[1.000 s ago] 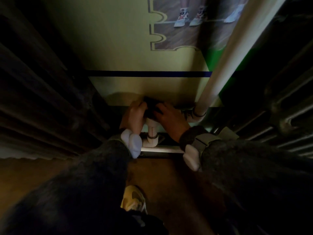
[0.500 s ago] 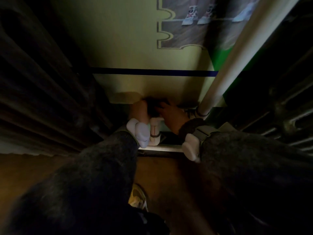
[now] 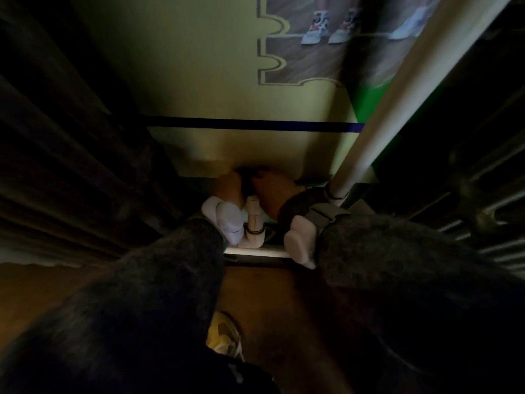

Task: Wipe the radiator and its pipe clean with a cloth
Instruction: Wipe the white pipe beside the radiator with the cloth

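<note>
Your left hand (image 3: 229,185) is reaching down beside the top of the short white pipe (image 3: 254,220), but its fingers are sitting in shadow, so I can't tell if it's gripping anything. The dark cloth (image 3: 246,182) is bunching between both hands, right at that pipe's top, low against the wall (image 3: 199,81). Your right hand (image 3: 270,191) is curling over the cloth. Further right, a big pipe (image 3: 397,95) is slanting upward, and the radiator (image 3: 483,217) is showing dimly at the edge.
</note>
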